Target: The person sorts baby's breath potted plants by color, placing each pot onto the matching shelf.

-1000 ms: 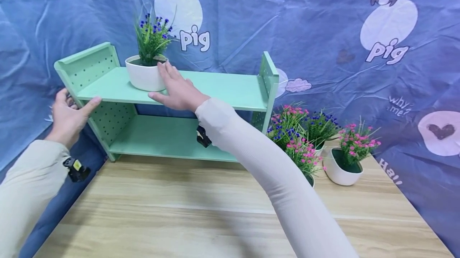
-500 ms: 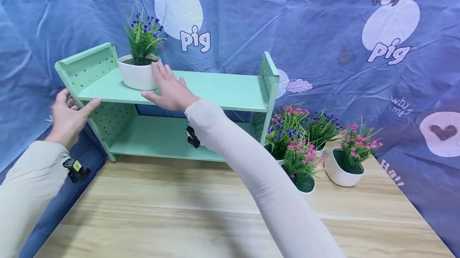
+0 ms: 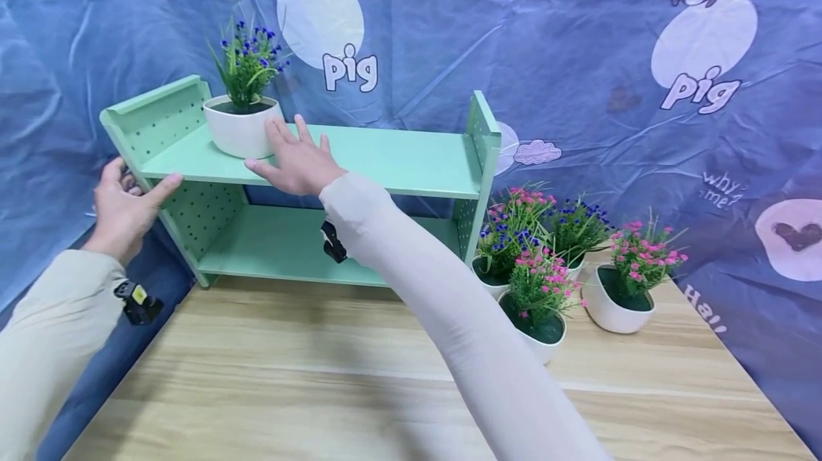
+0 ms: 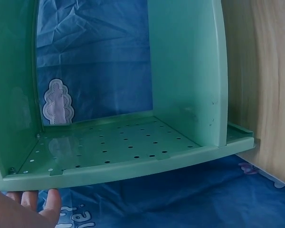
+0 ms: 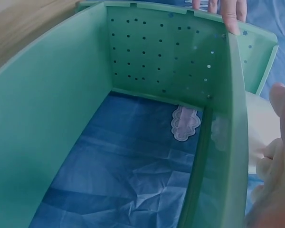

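Note:
In the head view, a green two-tier shelf [image 3: 404, 158] stands on the wooden table. At its left end my left hand [image 3: 125, 208] holds the side panel, thumb over the front edge and fingers behind. The left wrist view shows these fingers [image 4: 52, 204] against the panel's outer face. A white pot [image 3: 237, 133] with green leaves and blue flowers stands upright on the upper tier, towards the left end. My right hand [image 3: 298, 161] has its fingers extended against the pot's right side. In the right wrist view, the pot [image 5: 259, 123] is partly hidden by the shelf and hand.
Several more white pots with pink or blue flowers stand on the table right of the shelf, such as a pink-flowered one [image 3: 619, 307] at the far right. A blue patterned cloth [image 3: 578, 76] hangs behind. The wooden table [image 3: 289, 375] extends in front.
My right hand has pushed the blue-flowered pot leftwards along the upper tier, closer to the left side panel. My left hand keeps its place on the shelf.

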Motion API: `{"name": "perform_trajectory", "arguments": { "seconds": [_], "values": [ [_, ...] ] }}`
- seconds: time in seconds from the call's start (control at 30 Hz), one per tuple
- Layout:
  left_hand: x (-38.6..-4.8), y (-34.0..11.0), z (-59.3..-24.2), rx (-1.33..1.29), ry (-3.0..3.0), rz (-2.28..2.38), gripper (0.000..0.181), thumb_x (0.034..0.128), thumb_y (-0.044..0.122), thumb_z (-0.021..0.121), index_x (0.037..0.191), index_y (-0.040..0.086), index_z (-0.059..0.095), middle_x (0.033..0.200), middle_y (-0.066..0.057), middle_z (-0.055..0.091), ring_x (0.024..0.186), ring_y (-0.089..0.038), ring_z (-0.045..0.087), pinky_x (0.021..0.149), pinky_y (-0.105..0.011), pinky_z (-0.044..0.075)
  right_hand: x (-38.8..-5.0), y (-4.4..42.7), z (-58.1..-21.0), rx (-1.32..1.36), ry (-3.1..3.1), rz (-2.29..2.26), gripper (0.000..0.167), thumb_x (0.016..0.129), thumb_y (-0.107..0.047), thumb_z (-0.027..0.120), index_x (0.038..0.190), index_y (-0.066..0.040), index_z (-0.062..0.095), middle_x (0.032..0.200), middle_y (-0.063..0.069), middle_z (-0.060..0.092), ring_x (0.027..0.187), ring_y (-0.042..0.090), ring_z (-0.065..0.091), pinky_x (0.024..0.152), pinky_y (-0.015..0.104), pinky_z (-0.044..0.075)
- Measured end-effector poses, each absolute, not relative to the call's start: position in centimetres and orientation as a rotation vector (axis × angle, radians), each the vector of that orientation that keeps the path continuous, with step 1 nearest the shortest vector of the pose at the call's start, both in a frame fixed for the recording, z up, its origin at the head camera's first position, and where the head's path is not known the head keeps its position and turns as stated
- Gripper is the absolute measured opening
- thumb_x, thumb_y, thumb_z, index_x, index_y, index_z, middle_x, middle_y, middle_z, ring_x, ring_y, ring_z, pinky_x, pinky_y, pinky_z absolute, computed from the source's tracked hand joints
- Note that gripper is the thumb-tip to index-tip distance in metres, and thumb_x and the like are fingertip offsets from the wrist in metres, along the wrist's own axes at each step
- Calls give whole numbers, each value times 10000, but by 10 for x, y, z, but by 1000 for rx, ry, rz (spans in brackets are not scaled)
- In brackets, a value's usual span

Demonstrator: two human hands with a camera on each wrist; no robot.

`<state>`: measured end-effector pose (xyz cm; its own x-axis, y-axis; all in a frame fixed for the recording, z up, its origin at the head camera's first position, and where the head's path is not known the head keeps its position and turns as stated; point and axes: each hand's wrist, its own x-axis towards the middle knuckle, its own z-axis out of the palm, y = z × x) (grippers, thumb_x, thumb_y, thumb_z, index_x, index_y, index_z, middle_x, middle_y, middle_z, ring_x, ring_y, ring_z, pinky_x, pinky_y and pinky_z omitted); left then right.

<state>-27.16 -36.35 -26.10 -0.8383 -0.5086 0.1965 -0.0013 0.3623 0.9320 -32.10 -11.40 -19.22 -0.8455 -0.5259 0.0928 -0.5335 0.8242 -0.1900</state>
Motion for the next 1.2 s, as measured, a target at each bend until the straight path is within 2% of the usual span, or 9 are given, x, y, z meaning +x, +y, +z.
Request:
{"name": "perform_trajectory", "arguments": {
  "seconds": [0.13, 0.3, 0.4, 0.5, 0.63, 0.8, 0.87, 1.03, 1.2],
  "values": [
    [-272, -364, -262, 431, -2159, -1501, 762, 840, 325, 728, 1465, 276, 295, 1169, 198, 447, 1060, 0, 432, 887, -121, 423, -321, -111, -192, 870, -2958, 332, 788, 948, -663, 261, 1525, -272, -105, 1583, -133, -105, 1442, 152, -186, 1207, 470, -16],
    [-272, -364, -262, 429, -2177, -1508, 780, 841, 326, 726, 1475, 273, 276, 1154, 209, 443, 1061, 3, 439, 838, -78, 429, -320, -106, -192, 859, -2952, 342, 796, 943, -668, 258, 1517, -281, -136, 1587, -110, -110, 1442, 154, -183, 1210, 450, -12],
    [-271, -363, -262, 440, -2189, -1512, 782, 846, 329, 720, 1479, 279, 265, 1262, 165, 450, 1086, -1, 432, 873, -80, 425, -320, -101, -190, 849, -2957, 362, 812, 935, -676, 267, 1505, -294, -167, 1585, -103, -122, 1441, 162, -185, 1210, 450, -8],
    [-271, -363, -261, 451, -2208, -1510, 788, 849, 345, 712, 1484, 292, 249, 1386, 105, 407, 1130, -13, 417, 973, -132, 411, -319, -94, -187, 853, -2960, 383, 822, 931, -681, 275, 1502, -298, -176, 1583, -98, -133, 1438, 172, -195, 1208, 461, -9],
    [-272, -364, -261, 442, -2186, -1548, 783, 837, 329, 730, 1469, 299, 269, 1284, 165, 437, 1137, -15, 422, 1008, -153, 410, -313, -80, -181, 870, -2951, 412, 817, 935, -675, 286, 1509, -297, -155, 1583, -88, -139, 1437, 183, -200, 1207, 470, -8],
    [-273, -364, -260, 435, -2172, -1553, 762, 830, 314, 740, 1449, 302, 296, 1135, 223, 437, 1084, 7, 432, 959, -125, 429, -302, -60, -172, 897, -2927, 443, 817, 942, -662, 290, 1511, -281, -156, 1584, -71, -148, 1435, 188, -206, 1206, 458, -29],
    [-273, -363, -260, 443, -2185, -1532, 766, 838, 324, 729, 1461, 302, 282, 1219, 193, 440, 1088, 10, 416, 999, -154, 410, -296, -51, -168, 909, -2910, 449, 818, 943, -660, 292, 1511, -277, -155, 1585, -65, -149, 1431, 187, -213, 1206, 453, -34],
    [-272, -362, -258, 463, -2208, -1538, 780, 856, 344, 703, 1482, 311, 240, 1444, 93, 349, 1226, -40, 371, 1128, -269, 322, -278, -26, -155, 927, -2854, 466, 824, 939, -661, 305, 1511, -280, -149, 1581, -70, -156, 1421, 179, -233, 1206, 435, -45],
    [-272, -366, -261, 469, -2206, -1545, 779, 847, 335, 715, 1472, 324, 251, 1407, 122, 376, 1205, -30, 384, 1085, -213, 357, -256, 5, -142, 944, -2762, 485, 829, 942, -643, 336, 1525, -258, -110, 1588, -71, -121, 1423, 172, -220, 1207, 432, -36]
  ]
}}
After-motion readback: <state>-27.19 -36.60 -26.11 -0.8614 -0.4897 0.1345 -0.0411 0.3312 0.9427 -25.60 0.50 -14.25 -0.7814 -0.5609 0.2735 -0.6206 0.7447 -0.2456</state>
